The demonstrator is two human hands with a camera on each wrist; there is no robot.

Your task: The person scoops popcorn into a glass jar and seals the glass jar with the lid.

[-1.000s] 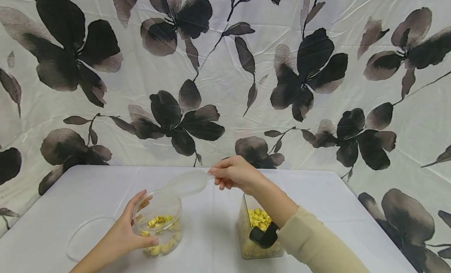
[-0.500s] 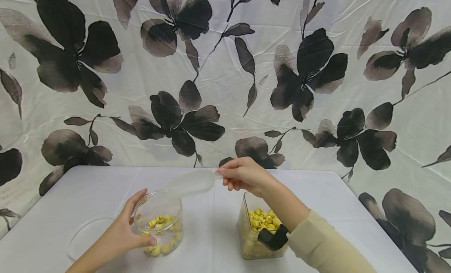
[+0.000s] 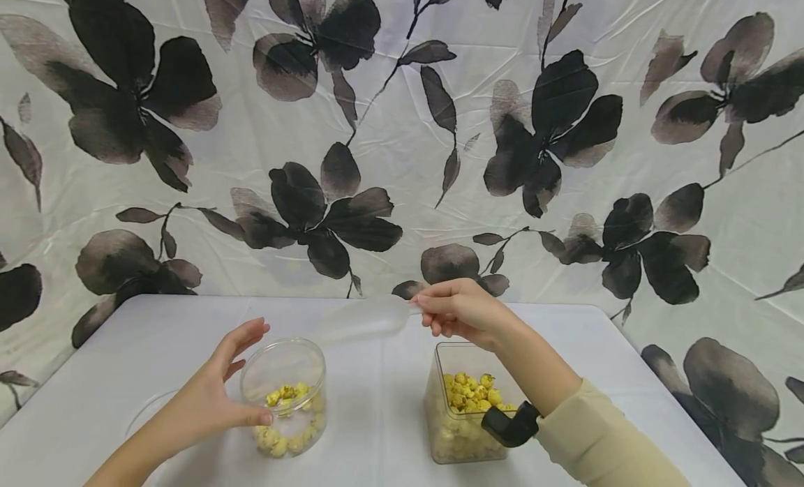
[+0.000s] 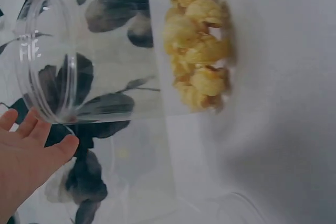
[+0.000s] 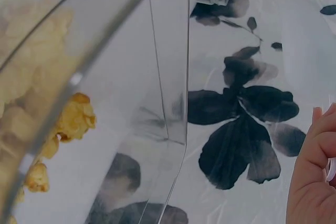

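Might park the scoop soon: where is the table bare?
The white tabletop is bare between the round jar and the square container, and right of the container, beyond the right sleeve. Crowded at left: the left hand beside the jar, its forearm over the clear round lid.

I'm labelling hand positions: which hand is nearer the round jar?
Left. The left hand is close beside the round jar; the right hand is farther off to its right, holding the scoop.

An upright clear jar is thinly filled with yellow popcorn; at its two o'clock a translucent scoop is held; at three, a fuller box is set.
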